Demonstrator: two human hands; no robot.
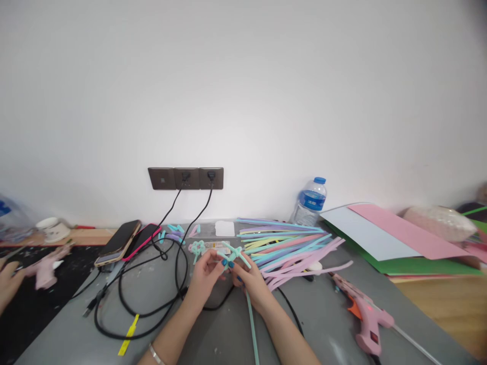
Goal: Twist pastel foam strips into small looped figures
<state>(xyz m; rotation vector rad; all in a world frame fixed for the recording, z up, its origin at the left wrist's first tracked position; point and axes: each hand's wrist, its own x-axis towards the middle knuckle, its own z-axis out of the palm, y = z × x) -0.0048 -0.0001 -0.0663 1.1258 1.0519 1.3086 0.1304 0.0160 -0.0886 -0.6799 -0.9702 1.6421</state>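
Mint-green pipe cleaners [235,255], bent and twisted together, are pinched between my two hands above the grey table. My left hand [208,271] grips them from the left with thumb and fingertips. From the other side my right hand [249,279] holds the same piece, its fingers close against those of the left. One long mint strand hangs down past my right wrist toward the bottom edge. Just behind my left hand lies a small looped mint-and-pink pipe-cleaner piece [197,248]. Fingers partly hide the twist itself.
Several pastel pipe cleaners [289,246] spread behind my right hand. A pink glue gun [367,319] lies right, near coloured sheets [399,238]. Black cables [125,309], phones [119,243] and a water bottle [312,200] surround the work. Another person's hand [9,281] is far left.
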